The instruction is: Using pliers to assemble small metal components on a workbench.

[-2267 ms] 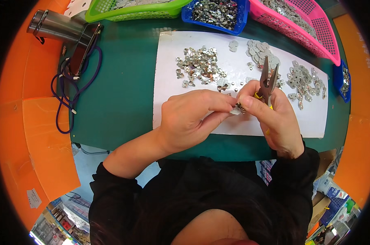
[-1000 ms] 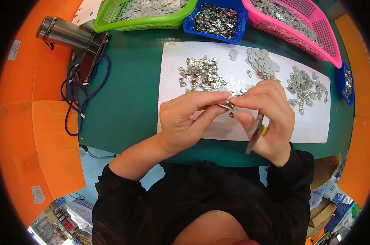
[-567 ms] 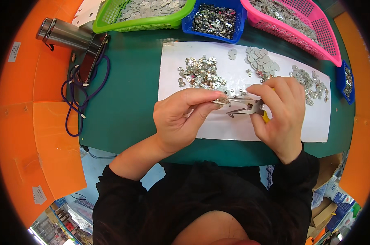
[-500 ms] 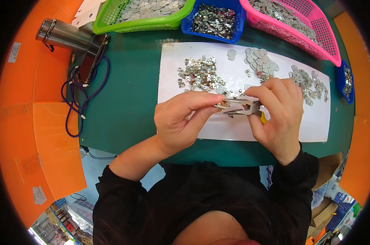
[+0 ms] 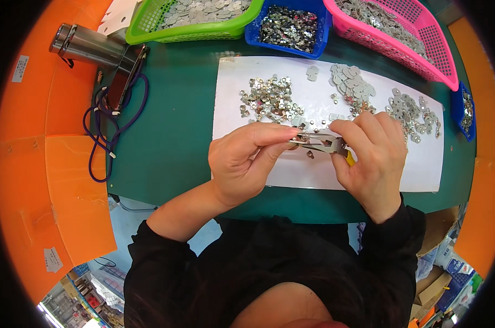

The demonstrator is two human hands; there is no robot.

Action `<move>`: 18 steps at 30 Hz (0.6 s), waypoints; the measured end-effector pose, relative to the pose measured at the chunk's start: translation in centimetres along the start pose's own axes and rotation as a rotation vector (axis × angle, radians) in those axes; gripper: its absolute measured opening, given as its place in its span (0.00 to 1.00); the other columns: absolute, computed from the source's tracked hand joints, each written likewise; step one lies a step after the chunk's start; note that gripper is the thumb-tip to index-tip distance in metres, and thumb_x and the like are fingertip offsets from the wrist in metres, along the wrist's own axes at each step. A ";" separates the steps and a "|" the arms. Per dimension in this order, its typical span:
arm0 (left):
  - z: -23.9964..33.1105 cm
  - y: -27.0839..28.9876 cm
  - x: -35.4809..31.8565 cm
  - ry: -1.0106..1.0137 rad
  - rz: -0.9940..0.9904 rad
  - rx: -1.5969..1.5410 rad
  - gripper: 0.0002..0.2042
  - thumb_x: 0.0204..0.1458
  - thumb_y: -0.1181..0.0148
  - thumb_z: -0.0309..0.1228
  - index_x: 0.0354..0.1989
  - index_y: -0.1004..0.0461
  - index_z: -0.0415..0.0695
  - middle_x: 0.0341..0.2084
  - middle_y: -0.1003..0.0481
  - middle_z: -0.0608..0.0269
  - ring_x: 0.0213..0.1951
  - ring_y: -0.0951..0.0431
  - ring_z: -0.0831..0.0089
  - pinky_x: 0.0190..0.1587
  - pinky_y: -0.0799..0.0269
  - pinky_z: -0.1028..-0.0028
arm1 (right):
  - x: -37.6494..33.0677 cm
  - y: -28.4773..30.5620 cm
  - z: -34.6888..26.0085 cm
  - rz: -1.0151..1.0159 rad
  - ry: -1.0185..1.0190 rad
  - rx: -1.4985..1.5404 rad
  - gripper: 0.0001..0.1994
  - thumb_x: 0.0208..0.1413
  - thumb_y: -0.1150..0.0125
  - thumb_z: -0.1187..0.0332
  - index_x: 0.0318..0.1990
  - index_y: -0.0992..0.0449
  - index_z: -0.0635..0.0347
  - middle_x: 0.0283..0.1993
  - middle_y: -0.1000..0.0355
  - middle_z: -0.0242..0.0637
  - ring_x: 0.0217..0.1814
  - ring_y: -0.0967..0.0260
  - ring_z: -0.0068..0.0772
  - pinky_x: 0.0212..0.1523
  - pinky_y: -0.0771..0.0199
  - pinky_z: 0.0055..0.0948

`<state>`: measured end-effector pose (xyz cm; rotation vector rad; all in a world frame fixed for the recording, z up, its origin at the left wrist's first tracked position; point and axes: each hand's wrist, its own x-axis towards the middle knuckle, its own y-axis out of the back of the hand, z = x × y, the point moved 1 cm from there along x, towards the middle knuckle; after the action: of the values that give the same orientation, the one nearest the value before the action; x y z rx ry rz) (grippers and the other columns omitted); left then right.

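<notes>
My right hand [image 5: 372, 156] is wrapped round a pair of pliers [image 5: 326, 143] with yellow handles. Their long narrow jaws point left and reach the fingertips of my left hand [image 5: 247, 156]. Between its thumb and forefinger, my left hand pinches a small metal piece [image 5: 295, 141], partly hidden by the fingers and the jaw tips. Beneath both hands lies a white sheet [image 5: 236, 71]. Beyond my left hand spreads a heap of small shiny metal parts [image 5: 269, 98]. Flat grey metal plates [image 5: 352, 82] are piled beyond my right hand, and a looser pile of grey pieces [image 5: 408, 112] lies to its right.
Along the far edge of the green table [image 5: 160, 126] stand a green basket [image 5: 187, 34], a blue bin [image 5: 286, 48] and a pink basket [image 5: 392, 53], all holding metal parts. A smaller blue bin [image 5: 458, 112] sits far right. At left are a steel flask [image 5: 92, 46] and a purple cord [image 5: 141, 106].
The plier jaws have closed together around the small piece at my left fingertips. Both hands stay in nearly the same place.
</notes>
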<state>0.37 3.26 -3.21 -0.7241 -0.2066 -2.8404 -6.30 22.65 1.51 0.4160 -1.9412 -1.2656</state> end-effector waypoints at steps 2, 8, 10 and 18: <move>0.0 0.2 0.1 -0.030 0.003 0.043 0.08 0.53 0.37 0.16 0.40 0.21 0.36 0.33 0.18 0.55 0.33 0.17 0.72 0.36 0.22 0.78 | -0.1 -0.1 0.0 -0.010 0.008 0.000 0.15 0.32 0.33 0.75 0.34 0.22 0.53 0.29 0.34 0.33 0.33 0.36 0.39 0.33 0.38 0.36; -0.1 -0.1 1.3 -0.145 -0.112 0.257 0.07 0.51 0.36 0.18 0.38 0.23 0.38 0.31 0.20 0.54 0.32 0.17 0.63 0.35 0.22 0.74 | -0.2 0.3 0.6 -0.069 0.027 -0.045 0.13 0.33 0.32 0.74 0.31 0.23 0.52 0.26 0.36 0.32 0.30 0.37 0.37 0.29 0.38 0.35; -0.4 0.2 2.1 -0.226 -0.185 0.316 0.07 0.50 0.37 0.18 0.37 0.24 0.38 0.29 0.21 0.54 0.31 0.18 0.61 0.34 0.22 0.72 | -0.1 0.4 0.7 -0.102 0.033 -0.079 0.12 0.33 0.32 0.73 0.30 0.24 0.52 0.26 0.36 0.32 0.30 0.36 0.38 0.29 0.38 0.36; 0.4 0.9 1.6 -0.219 -0.303 0.301 0.04 0.49 0.40 0.17 0.30 0.28 0.38 0.20 0.29 0.56 0.20 0.27 0.58 0.23 0.31 0.68 | 0.1 1.1 0.7 -0.300 -0.010 0.215 0.08 0.40 0.31 0.72 0.28 0.25 0.57 0.23 0.34 0.34 0.28 0.34 0.39 0.29 0.37 0.36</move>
<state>-0.56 2.20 -1.98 -1.0055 -0.8220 -2.8972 -6.72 23.54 2.35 0.8375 -2.0878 -1.2445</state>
